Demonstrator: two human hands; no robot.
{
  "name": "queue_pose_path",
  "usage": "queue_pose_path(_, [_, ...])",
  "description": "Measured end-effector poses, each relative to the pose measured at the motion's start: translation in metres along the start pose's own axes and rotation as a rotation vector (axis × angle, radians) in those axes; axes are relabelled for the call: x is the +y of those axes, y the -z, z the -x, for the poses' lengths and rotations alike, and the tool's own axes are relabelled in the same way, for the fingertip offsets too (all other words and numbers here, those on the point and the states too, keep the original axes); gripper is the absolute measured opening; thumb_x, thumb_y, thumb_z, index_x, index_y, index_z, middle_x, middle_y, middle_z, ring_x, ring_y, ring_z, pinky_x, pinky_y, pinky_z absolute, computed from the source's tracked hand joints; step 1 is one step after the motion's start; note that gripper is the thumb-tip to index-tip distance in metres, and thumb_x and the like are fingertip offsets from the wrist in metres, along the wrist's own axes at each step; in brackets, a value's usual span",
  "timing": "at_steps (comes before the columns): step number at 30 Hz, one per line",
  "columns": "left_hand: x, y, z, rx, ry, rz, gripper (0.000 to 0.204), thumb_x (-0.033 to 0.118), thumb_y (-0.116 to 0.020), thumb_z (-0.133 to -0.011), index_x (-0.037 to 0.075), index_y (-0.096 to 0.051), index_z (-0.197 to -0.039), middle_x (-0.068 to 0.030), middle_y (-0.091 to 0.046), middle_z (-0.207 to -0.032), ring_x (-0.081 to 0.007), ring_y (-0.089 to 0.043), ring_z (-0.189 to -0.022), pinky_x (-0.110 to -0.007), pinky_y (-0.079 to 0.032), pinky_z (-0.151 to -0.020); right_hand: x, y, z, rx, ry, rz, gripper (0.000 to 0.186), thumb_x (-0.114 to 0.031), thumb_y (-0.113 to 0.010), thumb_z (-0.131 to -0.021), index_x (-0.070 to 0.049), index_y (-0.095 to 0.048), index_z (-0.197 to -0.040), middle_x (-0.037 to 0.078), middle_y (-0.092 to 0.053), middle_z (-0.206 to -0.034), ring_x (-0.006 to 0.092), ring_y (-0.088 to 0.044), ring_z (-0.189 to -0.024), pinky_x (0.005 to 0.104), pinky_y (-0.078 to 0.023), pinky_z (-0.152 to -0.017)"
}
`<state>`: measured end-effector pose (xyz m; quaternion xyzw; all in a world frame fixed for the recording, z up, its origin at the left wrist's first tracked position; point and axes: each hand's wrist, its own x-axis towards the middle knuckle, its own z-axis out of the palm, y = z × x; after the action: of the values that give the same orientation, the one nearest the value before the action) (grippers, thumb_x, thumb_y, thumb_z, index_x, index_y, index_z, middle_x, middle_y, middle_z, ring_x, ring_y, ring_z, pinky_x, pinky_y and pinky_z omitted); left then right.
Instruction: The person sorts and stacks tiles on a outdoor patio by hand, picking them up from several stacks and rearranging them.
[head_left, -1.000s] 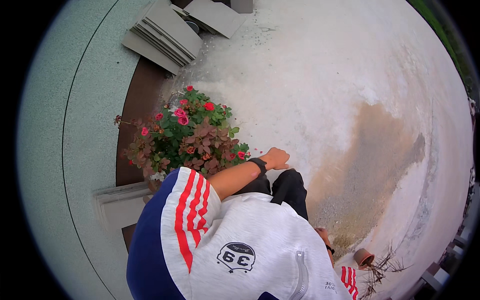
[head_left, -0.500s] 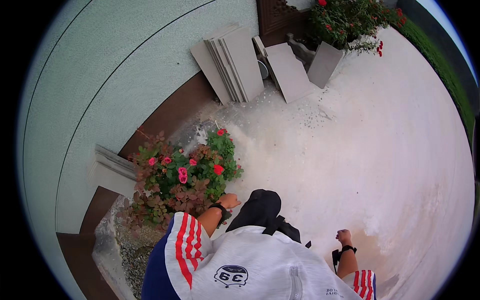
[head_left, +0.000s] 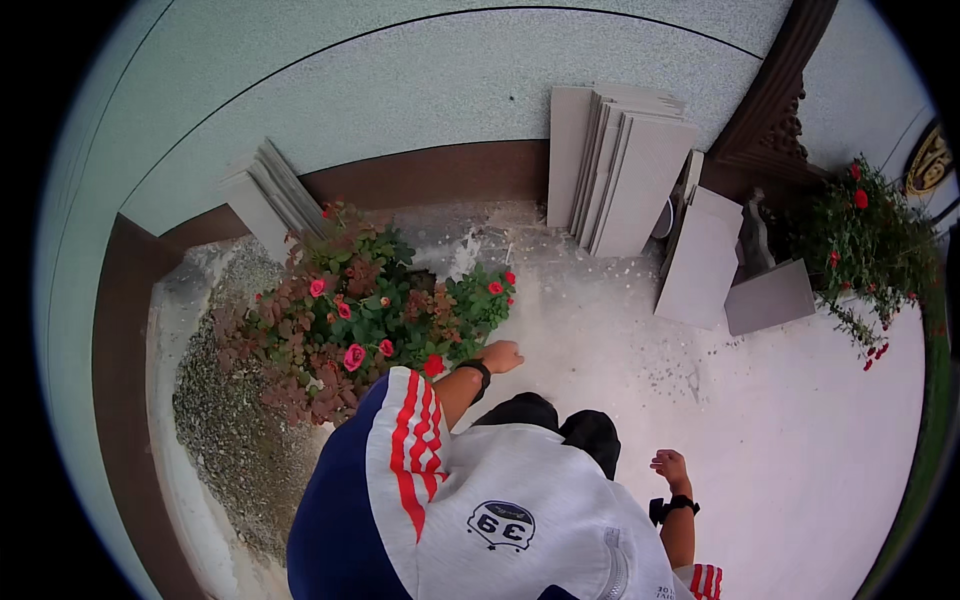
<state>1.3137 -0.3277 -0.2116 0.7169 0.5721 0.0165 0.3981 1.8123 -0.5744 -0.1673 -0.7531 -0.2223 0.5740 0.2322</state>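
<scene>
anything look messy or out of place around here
Yes: right of the upright panel stack, a grey panel sits askew, out of line; specks litter the pale ground. Loose gravel lies spread left of the rose bush.

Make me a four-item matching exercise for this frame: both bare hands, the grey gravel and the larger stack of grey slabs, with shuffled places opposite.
Things:
1. Bare left hand
2. Bare right hand
3. Loose grey gravel
4. Larger stack of flat grey slabs

Places:
A. Right of the black trousers
B. Against the pale green wall
C. At the right edge of the red-and-pink-flowered bush
D. Left of that bush

Pairs: 1-C, 2-A, 3-D, 4-B
</scene>
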Motion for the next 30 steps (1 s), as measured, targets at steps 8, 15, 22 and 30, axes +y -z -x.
queue_pose_path(8, [0.14,0.033,-0.112,-0.197,-0.012,0.039,0.044,0.04,-0.059,-0.079,0.002,-0.069,-0.099,-0.0216,-0.068,-0.097,-0.0392,-0.064,-0.095,-0.047,-0.051,-0.081,-0.121,0.057,-0.168,-0.226,-0.155,0.409,0.024,-0.02,-0.058,-0.086,-0.003,-0.064,-0.102,0.013,-0.069,-0.085,0.0223,-0.067,-0.069,0.0333,-0.053,-0.062])
queue_pose_path(15, [0.2,0.044,-0.214,-0.289,0.162,-0.047,0.046,0.039,-0.061,-0.08,0.001,-0.068,-0.104,-0.0209,-0.067,-0.103,-0.0372,-0.064,-0.1,-0.046,-0.051,-0.085,-0.258,0.137,-0.31,-0.272,0.141,0.534,0.017,-0.008,-0.058,-0.084,0.001,-0.066,-0.097,0.013,-0.068,-0.081,0.0211,-0.067,-0.069,0.0306,-0.053,-0.059])
queue_pose_path(22, [0.284,0.115,-0.342,0.145,-0.144,0.03,0.041,0.034,-0.06,-0.084,0.001,-0.061,-0.109,-0.0188,-0.06,-0.11,-0.0374,-0.057,-0.103,-0.046,-0.047,-0.087,-0.513,0.122,-0.399,-0.089,0.863,1.041,0.038,-0.018,-0.063,-0.084,-0.001,-0.059,-0.117,0.021,-0.063,-0.112,0.0332,-0.064,-0.098,0.0397,-0.05,-0.088])
queue_pose_path(30, [0.371,0.232,-0.499,0.573,-0.225,-0.254,0.075,0.022,-0.065,-0.079,-0.006,-0.032,-0.141,-0.0189,-0.033,-0.148,-0.0334,-0.031,-0.137,-0.046,-0.028,-0.11,-0.728,0.031,-0.448,0.187,1.263,1.089,0.061,-0.013,-0.058,-0.082,0.001,-0.039,-0.139,0.018,-0.036,-0.147,0.0316,-0.038,-0.134,0.04,-0.032,-0.111])
